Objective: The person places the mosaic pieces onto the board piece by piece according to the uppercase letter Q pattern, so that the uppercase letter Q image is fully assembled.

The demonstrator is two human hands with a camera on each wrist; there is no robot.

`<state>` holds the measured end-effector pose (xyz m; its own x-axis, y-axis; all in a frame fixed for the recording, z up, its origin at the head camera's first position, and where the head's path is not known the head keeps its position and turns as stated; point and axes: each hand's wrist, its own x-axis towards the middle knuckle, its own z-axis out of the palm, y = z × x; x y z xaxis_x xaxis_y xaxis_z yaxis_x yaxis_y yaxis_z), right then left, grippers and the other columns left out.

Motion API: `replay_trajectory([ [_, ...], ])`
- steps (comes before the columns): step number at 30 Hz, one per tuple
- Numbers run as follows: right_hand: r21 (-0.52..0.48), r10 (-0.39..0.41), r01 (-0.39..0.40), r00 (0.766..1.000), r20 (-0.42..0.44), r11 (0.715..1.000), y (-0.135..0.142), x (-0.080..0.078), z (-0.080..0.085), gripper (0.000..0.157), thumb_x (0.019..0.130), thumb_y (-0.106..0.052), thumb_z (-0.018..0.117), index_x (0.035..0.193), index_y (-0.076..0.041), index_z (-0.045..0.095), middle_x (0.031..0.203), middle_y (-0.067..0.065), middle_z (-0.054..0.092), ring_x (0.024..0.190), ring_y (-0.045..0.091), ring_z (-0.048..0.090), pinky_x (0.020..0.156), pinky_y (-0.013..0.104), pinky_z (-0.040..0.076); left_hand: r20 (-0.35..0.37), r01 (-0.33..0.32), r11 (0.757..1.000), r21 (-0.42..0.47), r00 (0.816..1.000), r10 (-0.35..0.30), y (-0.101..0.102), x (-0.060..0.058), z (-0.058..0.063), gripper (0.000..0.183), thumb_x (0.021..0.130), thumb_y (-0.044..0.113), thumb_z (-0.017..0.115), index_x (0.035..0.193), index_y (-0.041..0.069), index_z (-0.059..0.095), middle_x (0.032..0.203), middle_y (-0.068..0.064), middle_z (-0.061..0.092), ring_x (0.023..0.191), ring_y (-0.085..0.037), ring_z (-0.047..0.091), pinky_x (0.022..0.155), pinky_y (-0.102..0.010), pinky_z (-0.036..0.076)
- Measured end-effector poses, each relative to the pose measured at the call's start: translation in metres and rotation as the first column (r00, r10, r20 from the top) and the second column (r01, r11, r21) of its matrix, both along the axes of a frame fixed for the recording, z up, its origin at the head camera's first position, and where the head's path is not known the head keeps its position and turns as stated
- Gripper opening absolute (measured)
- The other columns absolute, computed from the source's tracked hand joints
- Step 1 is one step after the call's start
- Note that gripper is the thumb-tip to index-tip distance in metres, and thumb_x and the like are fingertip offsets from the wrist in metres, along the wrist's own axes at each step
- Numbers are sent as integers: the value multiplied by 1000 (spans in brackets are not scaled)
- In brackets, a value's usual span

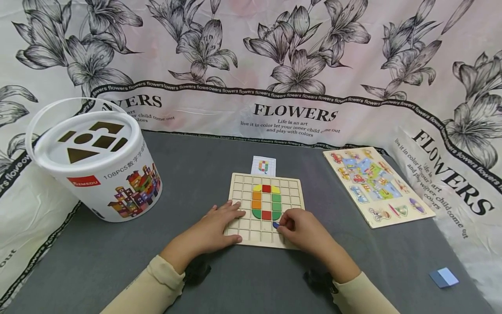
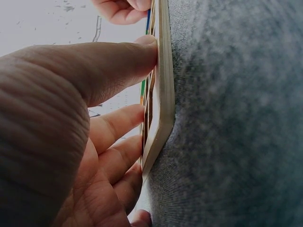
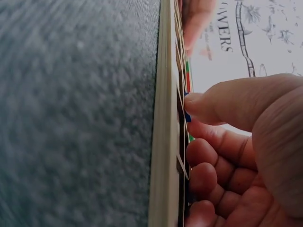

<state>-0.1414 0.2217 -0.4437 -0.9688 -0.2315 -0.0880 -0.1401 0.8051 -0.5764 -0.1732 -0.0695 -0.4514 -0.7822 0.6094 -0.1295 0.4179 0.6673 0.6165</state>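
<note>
A wooden grid board (image 1: 245, 235) lies on the dark grey cloth, with red, yellow, orange and green blocks set in a ring on it. My right hand (image 1: 307, 229) pinches a small blue block (image 1: 276, 225) between thumb and forefinger, at the ring's lower right. In the right wrist view the blue block (image 3: 187, 108) shows under the thumb, against the grid. My left hand (image 1: 213, 226) rests on the board's left side with fingers spread; in the left wrist view its thumb (image 2: 118, 59) lies on the board's edge. A pattern card (image 1: 255, 165) with a matching ring stands behind the board.
A white lidded bucket (image 1: 131, 179) with shaped holes stands at the left. To the right lies a wooden picture puzzle board (image 1: 372, 187). A small blue card or paper (image 1: 443, 278) is at the lower right. Flower-printed cloth (image 1: 219, 104) hangs behind.
</note>
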Motion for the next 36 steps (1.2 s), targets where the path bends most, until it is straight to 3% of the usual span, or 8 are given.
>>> replay_trajectory([
  [12,-23,-17,17,1000,-3,1000,0,3,0,12,98,-17,82,92,-17,72,80,-5,61,72,10,53,61,26,43,11,7,1000,-11,1000,-7,0,-2,-3,68,98,28,83,159,14,57,176,-9,40,170,-30,23,137,-64,14],
  [16,-113,-81,65,987,-142,991,8,5,0,8,99,-15,80,103,-13,74,84,-3,63,73,10,54,63,25,46,11,-24,996,83,1000,23,-2,-7,-4,81,101,37,79,169,14,42,179,-9,33,169,-31,26,137,-62,17],
  [18,-181,-153,106,952,-266,978,14,5,1,11,101,-13,77,110,-8,74,89,1,66,76,13,56,67,26,48,-26,-77,981,177,996,83,-5,-10,-2,84,104,41,74,172,14,34,180,-11,30,168,-34,27,136,-62,22],
  [22,-331,-301,162,853,-427,930,35,2,1,30,113,-15,54,130,3,71,126,20,71,114,32,66,97,44,53,-179,-231,923,308,939,294,-16,-18,6,80,109,49,62,173,13,30,183,-12,19,170,-38,19,134,-70,18],
  [25,-402,-355,186,846,-398,896,56,-1,1,52,120,-25,30,154,6,55,170,29,39,159,48,34,124,70,30,-248,-372,885,282,862,441,-26,-23,13,88,108,59,58,175,13,25,185,-14,3,171,-41,2,131,-78,3],
  [28,-319,-371,266,866,-335,910,73,-6,2,65,120,-40,26,170,1,32,182,26,1,168,53,-2,127,83,6,-271,-461,876,145,833,483,-35,-27,18,98,105,71,54,176,14,20,184,-16,-8,170,-41,-11,127,-82,-8],
  [32,-50,-336,341,872,-356,939,84,-13,-1,77,115,-50,47,175,-8,23,183,22,-10,166,56,-12,124,87,1,-289,-433,901,-27,866,407,-39,-30,19,100,101,76,56,175,15,26,184,-18,-3,170,-44,-12,125,-83,-12],
  [36,89,-268,331,871,-412,939,83,-13,-4,83,108,-47,61,175,-14,25,183,20,-7,167,54,-9,125,86,1,-301,-373,926,-61,891,339,-35,-29,15,99,99,73,63,174,17,31,185,-15,3,171,-43,-7,126,-81,-12],
])
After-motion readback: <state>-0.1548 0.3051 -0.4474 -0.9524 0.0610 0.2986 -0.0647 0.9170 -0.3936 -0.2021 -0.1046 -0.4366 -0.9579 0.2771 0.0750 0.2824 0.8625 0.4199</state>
